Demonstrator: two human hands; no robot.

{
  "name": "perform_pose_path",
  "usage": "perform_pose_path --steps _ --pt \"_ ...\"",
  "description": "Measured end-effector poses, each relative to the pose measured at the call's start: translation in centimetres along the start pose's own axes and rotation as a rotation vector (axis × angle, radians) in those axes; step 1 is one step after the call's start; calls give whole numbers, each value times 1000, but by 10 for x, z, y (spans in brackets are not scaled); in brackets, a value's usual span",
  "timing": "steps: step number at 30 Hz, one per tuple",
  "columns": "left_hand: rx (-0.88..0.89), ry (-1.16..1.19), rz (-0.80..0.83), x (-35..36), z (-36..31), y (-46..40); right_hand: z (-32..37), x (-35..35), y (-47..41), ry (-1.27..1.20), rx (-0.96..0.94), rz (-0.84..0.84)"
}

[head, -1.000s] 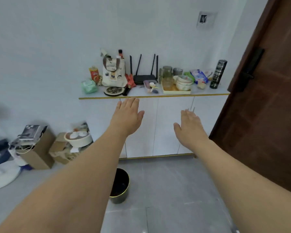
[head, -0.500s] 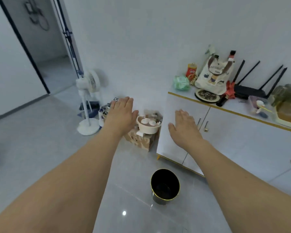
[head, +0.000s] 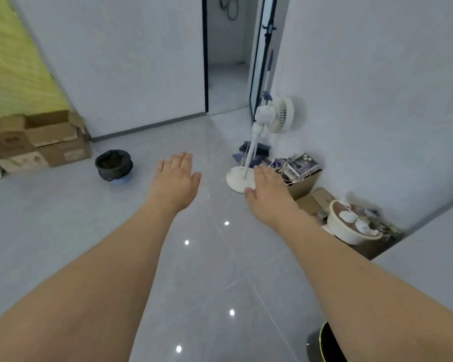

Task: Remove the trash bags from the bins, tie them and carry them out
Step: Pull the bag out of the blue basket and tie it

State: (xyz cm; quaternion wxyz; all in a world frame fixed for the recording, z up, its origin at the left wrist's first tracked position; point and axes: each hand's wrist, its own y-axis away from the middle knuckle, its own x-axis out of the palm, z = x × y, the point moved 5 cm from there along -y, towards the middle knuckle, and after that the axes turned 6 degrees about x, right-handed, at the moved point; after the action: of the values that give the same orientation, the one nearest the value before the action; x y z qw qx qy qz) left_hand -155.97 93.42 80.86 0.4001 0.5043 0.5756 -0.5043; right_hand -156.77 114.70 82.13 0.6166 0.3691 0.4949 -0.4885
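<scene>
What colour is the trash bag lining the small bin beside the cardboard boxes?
Black; the plastic trash bag folds over the small blue-based bin, seen in the head view.

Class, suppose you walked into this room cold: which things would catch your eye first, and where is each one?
Two bare forearms reach forward, the left hand and right hand open over the grey tiled floor. Far left, a small round bin lined with a black trash bag stands beside stacked cardboard boxes. A white pedestal fan stands by the right wall.
</scene>
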Motion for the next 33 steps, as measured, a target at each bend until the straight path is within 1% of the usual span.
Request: perform_pose_path --steps 5,9,14,16,22,26,30,33 --pt "-123 -11 45 20 110 -34 80 51 -90 -11 -104 91" --pt "-227 -13 30 31 187 -59 135 93 -160 -18 -179 178" --pt "-357 -23 62 46 289 -87 209 142 -246 -16 -258 259" --pt "-381 -31 79 51 324 -97 237 159 -273 -17 -280 285" --pt "-436 -26 107 72 470 -165 350 216 -387 -56 -329 337" --pt "-432 -6 162 89 538 -223 386 249 -465 -47 -304 380" --pt "-451 -4 160 107 605 -288 418 286 -549 -13 -300 384" --pt "-469 -3 187 123 662 -317 454 316 -602 -25 -292 422"
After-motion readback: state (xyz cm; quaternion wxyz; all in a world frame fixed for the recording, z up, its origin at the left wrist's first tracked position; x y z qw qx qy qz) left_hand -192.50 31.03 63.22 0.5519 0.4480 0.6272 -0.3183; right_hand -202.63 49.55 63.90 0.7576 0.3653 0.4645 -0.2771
